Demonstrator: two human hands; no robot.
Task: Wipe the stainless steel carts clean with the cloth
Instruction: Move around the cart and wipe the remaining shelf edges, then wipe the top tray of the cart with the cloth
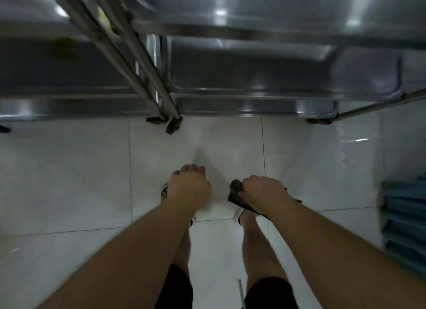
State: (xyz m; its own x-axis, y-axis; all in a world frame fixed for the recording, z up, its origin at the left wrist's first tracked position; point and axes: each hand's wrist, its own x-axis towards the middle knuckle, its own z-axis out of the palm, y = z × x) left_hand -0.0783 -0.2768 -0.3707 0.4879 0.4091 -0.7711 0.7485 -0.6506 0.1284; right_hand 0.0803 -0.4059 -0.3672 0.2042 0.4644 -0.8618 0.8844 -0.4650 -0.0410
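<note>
Left of view: a stainless steel cart (69, 73) stands on the white tiled floor (69, 170), its lower tray dark and blurred. Something yellowish lies at the tray's far edge; it is too blurred to identify. Slanting steel uprights (129, 62) cross in front of it and run down to small dark feet (171, 127) on the floor, where the two carts meet.

Centre: the left hand (190, 189) hangs above the floor with fingers curled loosely downward and nothing in it. It is clear of both carts.

Right of centre: the right hand (262, 192) grips a dark cloth (237, 193), bunched in the fist with a tail trailing back under the wrist. The cloth is well short of the carts and touches no steel.

Behind and to the right: a second cart (276, 78), its trays shallow-walled pans with rounded corners. They show only reflections; no contents are visible in them.

Far right: a stack of blue-green ridged items (401, 216) at the floor edge, contents indiscernible.

Assessment: the cloth appears soft and limp and will fold to fit the tray corners; it is best held bunched in the palm, as now. The carts appear rigid, smooth and likely slippery when damp. The free hand would do well to steady an upright, as the carts may shift under pressure.
</note>
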